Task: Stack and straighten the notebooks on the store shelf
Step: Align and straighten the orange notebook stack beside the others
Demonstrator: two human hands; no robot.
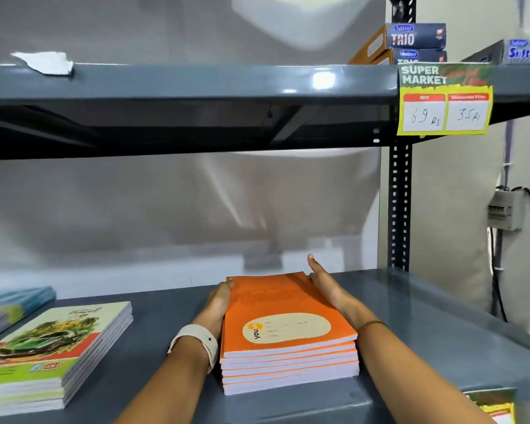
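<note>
A stack of several orange notebooks (288,325) lies on the grey metal shelf (172,313), its top cover showing a cream label. My left hand (216,304), with a white wristband behind it, presses flat against the stack's left side. My right hand (325,284) presses against the right side, fingers stretched toward the back. The stack sits squeezed between both palms. A second stack with green car covers (52,347) rests to the left. At the far left edge lies a bluish stack (13,301).
An upper shelf (181,84) hangs low above the working space, with a yellow price tag (444,99) on its edge and blue boxes (416,38) on top. A black perforated upright (400,209) stands at the back right. Cables and a switch box (505,209) are on the right wall.
</note>
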